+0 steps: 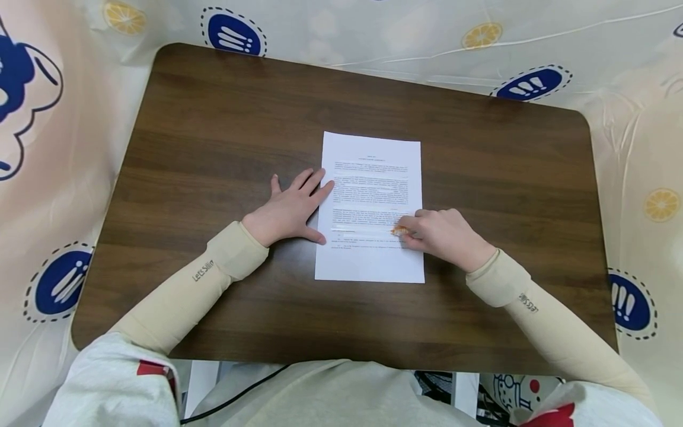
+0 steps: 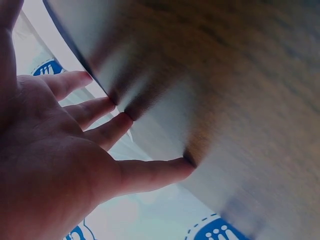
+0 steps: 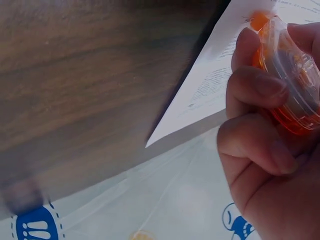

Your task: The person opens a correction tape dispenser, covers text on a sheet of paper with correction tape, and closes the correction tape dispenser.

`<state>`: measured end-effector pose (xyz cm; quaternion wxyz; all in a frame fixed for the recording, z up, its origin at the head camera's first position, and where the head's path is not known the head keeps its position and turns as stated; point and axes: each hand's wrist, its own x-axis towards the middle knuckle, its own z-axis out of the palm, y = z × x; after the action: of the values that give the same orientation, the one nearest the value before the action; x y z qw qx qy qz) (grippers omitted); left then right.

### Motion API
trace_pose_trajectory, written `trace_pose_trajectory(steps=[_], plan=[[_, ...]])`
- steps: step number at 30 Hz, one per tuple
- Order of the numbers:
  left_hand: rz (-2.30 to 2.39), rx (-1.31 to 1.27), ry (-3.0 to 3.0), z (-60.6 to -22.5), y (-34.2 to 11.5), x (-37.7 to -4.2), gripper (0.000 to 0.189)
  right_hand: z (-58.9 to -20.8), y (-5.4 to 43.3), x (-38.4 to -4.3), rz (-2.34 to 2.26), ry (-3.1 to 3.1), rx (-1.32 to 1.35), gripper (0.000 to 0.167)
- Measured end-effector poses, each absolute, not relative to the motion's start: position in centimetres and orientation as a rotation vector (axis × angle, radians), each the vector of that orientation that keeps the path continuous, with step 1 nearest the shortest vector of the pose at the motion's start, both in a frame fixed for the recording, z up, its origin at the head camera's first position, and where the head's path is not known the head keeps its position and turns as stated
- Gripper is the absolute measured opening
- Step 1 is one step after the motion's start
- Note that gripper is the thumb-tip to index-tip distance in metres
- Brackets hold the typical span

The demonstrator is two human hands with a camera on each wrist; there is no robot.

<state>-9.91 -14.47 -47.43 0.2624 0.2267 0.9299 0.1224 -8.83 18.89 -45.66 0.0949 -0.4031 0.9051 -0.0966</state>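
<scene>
A printed sheet of paper lies on the brown table, its lines of text facing up. With fingers spread, my left hand rests at the sheet's left edge, some fingertips on the paper and the thumb near its lower text. My right hand grips an orange, see-through correction tape between thumb and curled fingers. Its tip is down at the lower text lines, towards the right side of the sheet. Whitish strips cover parts of the lines there. In the head view, the fingers hide most of the correction tape.
The dark wooden table has rounded corners and extends well past the sheet on all sides. A patterned plastic sheet hangs around its back and sides. Below the front edge, a black cable runs near the person's lap.
</scene>
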Motion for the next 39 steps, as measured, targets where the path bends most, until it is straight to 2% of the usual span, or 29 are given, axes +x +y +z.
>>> trace_pose_trajectory(steps=[24, 31, 39], plan=[[0.333, 0.610, 2.509, -47.0, -14.4, -9.8, 0.123, -45.9, 17.2, -8.5, -0.316, 2.681, -1.214, 0.007], [0.329, 0.606, 2.508, -47.1, -14.5, -9.8, 0.123, -45.8, 17.4, -8.5, -0.293, 2.718, -1.240, 0.014], [0.323, 0.605, 2.508, -47.4, -14.4, -9.9, 0.124, -46.0, 17.8, -8.7, -0.272, 2.731, -1.254, 0.012]])
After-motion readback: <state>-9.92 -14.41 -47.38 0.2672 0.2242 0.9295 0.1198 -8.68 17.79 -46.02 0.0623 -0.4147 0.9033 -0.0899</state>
